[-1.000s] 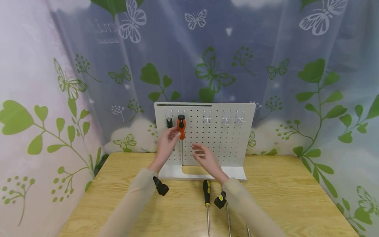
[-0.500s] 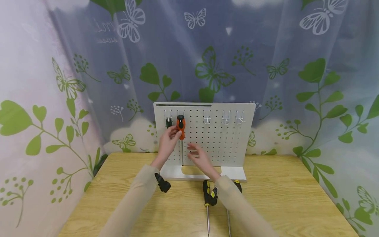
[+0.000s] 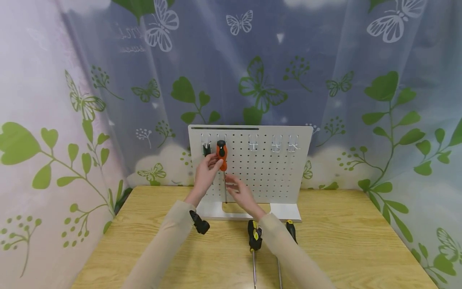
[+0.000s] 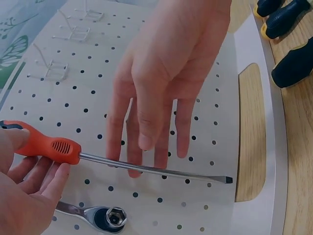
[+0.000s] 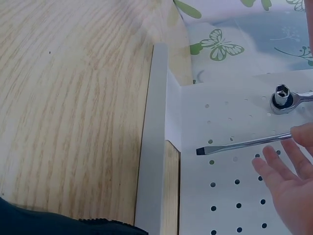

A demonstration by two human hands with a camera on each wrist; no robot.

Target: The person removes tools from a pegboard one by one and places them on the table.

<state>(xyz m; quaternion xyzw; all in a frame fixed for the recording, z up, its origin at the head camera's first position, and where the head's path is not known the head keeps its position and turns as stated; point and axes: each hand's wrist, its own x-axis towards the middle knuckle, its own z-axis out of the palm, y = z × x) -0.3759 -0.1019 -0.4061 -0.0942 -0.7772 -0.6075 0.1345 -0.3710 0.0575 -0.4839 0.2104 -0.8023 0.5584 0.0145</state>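
Left hand (image 3: 206,171) grips the orange screwdriver (image 3: 221,154) handle; right hand (image 3: 240,192), fingers straight, touches its shaft.

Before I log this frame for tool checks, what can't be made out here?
- Ratchet wrench: handle cut off by the left wrist view's edge; in the head view the left hand covers it.
- Orange screwdriver: whether it hangs on a hook is too small to tell, head view.
- Table screwdrivers: the right sleeve hides their handles partly.
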